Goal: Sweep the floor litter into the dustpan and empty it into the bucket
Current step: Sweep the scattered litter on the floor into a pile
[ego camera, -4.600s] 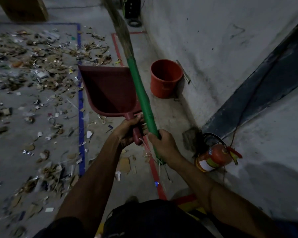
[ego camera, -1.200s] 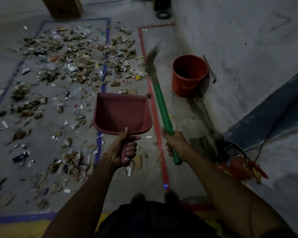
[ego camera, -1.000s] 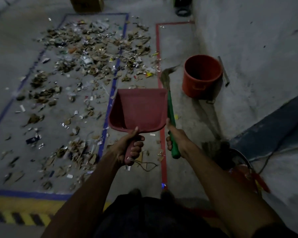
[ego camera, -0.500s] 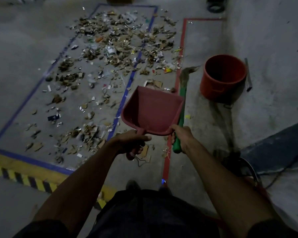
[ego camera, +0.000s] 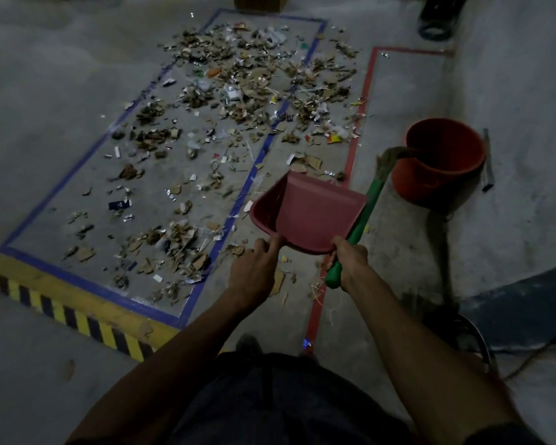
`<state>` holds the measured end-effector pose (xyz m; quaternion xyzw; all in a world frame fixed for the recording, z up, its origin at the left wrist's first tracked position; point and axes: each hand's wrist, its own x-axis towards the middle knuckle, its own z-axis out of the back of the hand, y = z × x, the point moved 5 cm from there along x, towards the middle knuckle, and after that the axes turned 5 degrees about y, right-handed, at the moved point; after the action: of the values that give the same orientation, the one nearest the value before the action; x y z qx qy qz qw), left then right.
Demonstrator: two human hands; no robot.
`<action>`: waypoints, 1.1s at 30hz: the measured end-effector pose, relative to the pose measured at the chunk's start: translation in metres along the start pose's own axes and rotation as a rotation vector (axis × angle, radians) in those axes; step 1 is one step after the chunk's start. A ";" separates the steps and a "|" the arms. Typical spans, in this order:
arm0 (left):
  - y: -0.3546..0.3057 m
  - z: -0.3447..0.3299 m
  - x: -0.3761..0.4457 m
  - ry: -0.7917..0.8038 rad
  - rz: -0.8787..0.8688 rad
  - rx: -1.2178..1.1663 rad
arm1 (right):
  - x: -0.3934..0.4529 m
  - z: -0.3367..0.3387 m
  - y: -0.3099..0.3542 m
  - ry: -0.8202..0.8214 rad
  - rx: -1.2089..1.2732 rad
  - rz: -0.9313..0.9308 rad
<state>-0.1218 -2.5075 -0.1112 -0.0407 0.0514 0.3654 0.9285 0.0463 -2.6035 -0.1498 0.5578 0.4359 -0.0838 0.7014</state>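
- Comparing with the frame half a second earlier: the view has swung leftward, so the bucket (ego camera: 443, 159) now sits further toward 3 o'clock, and more of the yellow-and-black hazard stripe (ego camera: 68, 313) shows at 8 o'clock. The broom head now overlaps the bucket rim; earlier it lay short of it.
- Left hand (ego camera: 254, 271): fingers curled round the dustpan handle, which the hand hides; the index finger extends forward onto the rear wall of the pan.
- Right hand (ego camera: 350, 261): clamped round the green handle of the broom (ego camera: 366, 210) near its lower end, which protrudes below the fist toward 6 o'clock.
- Dustpan (ego camera: 312, 213): red, held above the floor at frame centre, mouth toward 12 o'clock, interior bare of litter, right edge touching the broom handle.
- Broom: shaft runs toward 1 o'clock; the pale bristle head reaches the near rim of the bucket.
- Bucket: orange-red, upright, near the wall at 2 o'clock; contents not discernible.
- Litter (ego camera: 238, 101): cardboard scraps, paper and wrappers scattered across the blue tape rectangle (ego camera: 238, 203), from 9 to 12 o'clock, spilling toward the red tape line (ego camera: 353, 155).
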 end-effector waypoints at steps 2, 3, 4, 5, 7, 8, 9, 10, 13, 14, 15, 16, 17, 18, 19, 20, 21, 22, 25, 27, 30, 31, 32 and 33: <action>0.001 -0.004 -0.004 0.032 -0.008 0.033 | 0.000 -0.001 -0.005 0.002 -0.015 -0.007; 0.002 -0.007 -0.006 0.050 -0.009 0.035 | 0.000 -0.001 -0.007 0.004 -0.029 -0.010; 0.003 -0.009 -0.007 0.065 -0.007 0.031 | 0.000 -0.001 -0.010 0.004 -0.043 -0.013; 0.004 -0.011 -0.009 0.076 -0.004 0.022 | -0.001 -0.002 -0.012 0.005 -0.055 -0.015; 0.006 -0.017 -0.015 0.084 0.015 -0.017 | -0.001 -0.003 -0.016 0.003 -0.076 -0.014; 0.007 -0.020 -0.017 0.087 0.034 -0.056 | -0.002 -0.005 -0.018 0.001 -0.091 -0.014; 0.008 -0.024 -0.020 0.092 0.061 -0.100 | -0.002 -0.006 -0.020 -0.001 -0.110 -0.013; 0.010 -0.028 -0.022 0.094 0.090 -0.132 | -0.003 -0.007 -0.023 -0.001 -0.129 -0.012; 0.016 -0.043 -0.029 0.122 0.156 -0.169 | -0.005 -0.010 -0.032 -0.009 -0.167 -0.009; 0.018 -0.049 -0.032 0.135 0.163 -0.174 | -0.006 -0.010 -0.035 -0.014 -0.175 -0.007; 0.019 -0.054 -0.035 0.142 0.164 -0.174 | -0.007 -0.010 -0.038 -0.014 -0.185 -0.003; 0.020 -0.057 -0.039 0.144 0.167 -0.179 | -0.006 -0.009 -0.041 -0.009 -0.198 0.003; 0.021 -0.059 -0.042 0.144 0.174 -0.194 | -0.005 -0.008 -0.045 -0.003 -0.220 0.009; 0.023 -0.060 -0.045 0.146 0.186 -0.213 | -0.004 -0.005 -0.049 0.005 -0.251 0.013; 0.026 -0.062 -0.048 0.154 0.201 -0.231 | -0.003 -0.002 -0.055 0.015 -0.292 0.017; 0.030 -0.063 -0.051 0.169 0.220 -0.253 | -0.002 0.002 -0.061 0.026 -0.344 0.023; 0.035 -0.065 -0.054 0.189 0.249 -0.287 | -0.001 0.006 -0.068 0.037 -0.407 0.033; 0.040 -0.067 -0.058 0.207 0.284 -0.331 | -0.002 0.011 -0.074 0.043 -0.475 0.048; 0.060 -0.075 -0.070 0.242 0.432 -0.503 | -0.005 0.023 -0.086 0.063 -0.720 0.108; 0.076 -0.084 -0.080 0.262 0.542 -0.576 | -0.010 0.026 -0.091 0.100 -0.872 0.150; 0.097 -0.098 -0.100 0.324 0.661 -0.636 | -0.019 0.024 -0.095 0.181 -1.053 0.210; 0.102 -0.102 -0.108 0.322 0.689 -0.659 | -0.022 0.023 -0.097 0.212 -1.109 0.229; 0.106 -0.105 -0.116 0.313 0.711 -0.688 | -0.025 0.021 -0.099 0.238 -1.160 0.248; 0.110 -0.107 -0.123 0.314 0.725 -0.722 | -0.027 0.019 -0.101 0.252 -1.216 0.267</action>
<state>-0.2934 -2.5228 -0.2064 -0.3914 0.0717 0.6465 0.6509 -0.0208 -2.6666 -0.2027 0.1149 0.4116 0.3331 0.8404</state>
